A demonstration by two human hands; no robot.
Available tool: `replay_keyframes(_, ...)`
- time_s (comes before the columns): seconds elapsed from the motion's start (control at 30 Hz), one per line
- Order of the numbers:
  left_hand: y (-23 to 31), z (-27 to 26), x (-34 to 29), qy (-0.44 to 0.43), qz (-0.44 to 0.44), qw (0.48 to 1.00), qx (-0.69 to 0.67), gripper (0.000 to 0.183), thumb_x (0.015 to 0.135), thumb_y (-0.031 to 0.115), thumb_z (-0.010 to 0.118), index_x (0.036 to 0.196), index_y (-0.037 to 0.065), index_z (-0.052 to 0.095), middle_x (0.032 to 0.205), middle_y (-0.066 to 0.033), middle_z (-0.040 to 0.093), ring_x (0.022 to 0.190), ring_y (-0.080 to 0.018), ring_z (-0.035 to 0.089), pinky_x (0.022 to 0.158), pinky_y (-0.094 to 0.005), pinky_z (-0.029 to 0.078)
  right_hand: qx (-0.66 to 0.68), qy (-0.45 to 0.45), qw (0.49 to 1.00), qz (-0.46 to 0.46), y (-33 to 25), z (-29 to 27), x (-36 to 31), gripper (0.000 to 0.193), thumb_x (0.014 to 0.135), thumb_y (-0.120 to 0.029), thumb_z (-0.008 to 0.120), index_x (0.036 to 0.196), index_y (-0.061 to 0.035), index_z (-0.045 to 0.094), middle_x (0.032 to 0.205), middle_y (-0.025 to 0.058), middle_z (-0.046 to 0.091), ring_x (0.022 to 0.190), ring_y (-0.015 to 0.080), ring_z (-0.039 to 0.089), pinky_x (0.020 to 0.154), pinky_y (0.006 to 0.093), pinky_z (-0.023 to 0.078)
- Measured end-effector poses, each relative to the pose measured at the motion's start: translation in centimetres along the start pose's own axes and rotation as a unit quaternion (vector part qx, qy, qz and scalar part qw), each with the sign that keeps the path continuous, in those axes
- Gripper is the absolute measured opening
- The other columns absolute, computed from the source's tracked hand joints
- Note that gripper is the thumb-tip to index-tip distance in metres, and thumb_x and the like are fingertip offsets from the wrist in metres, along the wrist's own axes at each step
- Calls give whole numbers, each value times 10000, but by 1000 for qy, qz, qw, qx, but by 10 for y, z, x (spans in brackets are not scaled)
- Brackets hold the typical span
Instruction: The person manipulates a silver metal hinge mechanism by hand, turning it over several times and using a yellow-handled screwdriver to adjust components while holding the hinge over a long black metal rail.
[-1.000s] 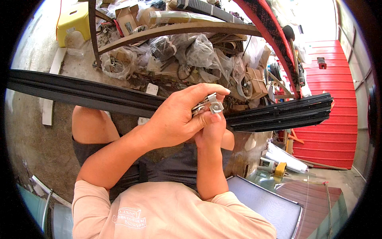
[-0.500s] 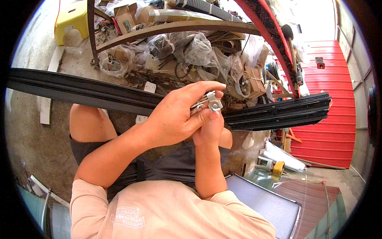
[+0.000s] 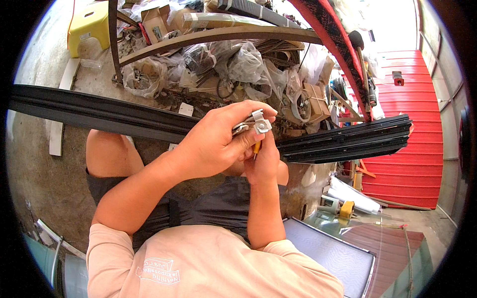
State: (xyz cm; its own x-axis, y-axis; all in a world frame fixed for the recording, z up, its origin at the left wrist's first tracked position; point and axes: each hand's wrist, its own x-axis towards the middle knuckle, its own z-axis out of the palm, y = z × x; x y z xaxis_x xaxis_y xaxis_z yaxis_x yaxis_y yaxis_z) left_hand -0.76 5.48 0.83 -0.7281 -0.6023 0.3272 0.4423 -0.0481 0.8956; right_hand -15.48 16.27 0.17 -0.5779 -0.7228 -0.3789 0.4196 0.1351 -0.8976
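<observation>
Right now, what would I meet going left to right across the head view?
Yellow stool, metal fitting in the left hand, cardboard box, red ribbed panel.

The left hand point(image 3: 211, 139) holds small metal fittings point(image 3: 261, 127); the right hand point(image 3: 265, 161) sits close beneath. A yellow piece point(image 3: 257, 147) shows beside the right hand's fingers, its grip partly hidden. Long black bars point(image 3: 99, 113) extend on both sides behind the hands. Beyond lie plastic bags point(image 3: 246, 64), with a yellow stool point(image 3: 89, 30) upper left and red ribbed sheeting point(image 3: 402, 169) at right.
</observation>
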Motion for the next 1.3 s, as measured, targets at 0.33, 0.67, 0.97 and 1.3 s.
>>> replay_keyframes(0.33,-9,6,2,7,27,999,-46,232,1073,86,625,1292,9,625,979,-63,713,756,-91,658,698,-280,574,-8,-30,999,-26,2,-11,4,393,1162,-455,389,1088,-147,620,692,-60,475,514,49,382,424,235,308)
replay_keyframes(0.67,-1,-4,1,-30,-32,997,-57,223,1054,83,647,1267,14,652,1070,-52,725,996,-116,656,904,-308,543,-22,-67,997,-29,-5,-12,2,445,1169,-447,376,1392,-124,585,670,-46,477,494,58,409,412,233,330)
replay_keyframes(0.97,-10,-10,5,-32,-22,997,-65,279,1081,194,651,1309,34,633,1189,-66,724,1138,-142,656,991,-333,538,-10,-41,999,-2,-3,-19,1,496,1150,-493,415,1021,-78,653,581,-21,425,446,101,390,412,256,306)
replay_keyframes(1.3,-16,-12,8,50,-133,943,-301,435,1140,317,524,1479,45,530,1383,-137,669,1311,-246,643,1081,-441,562,66,-98,991,58,-22,-33,-10,587,1127,-515,473,731,-89,552,529,-7,387,420,123,377,420,265,284)
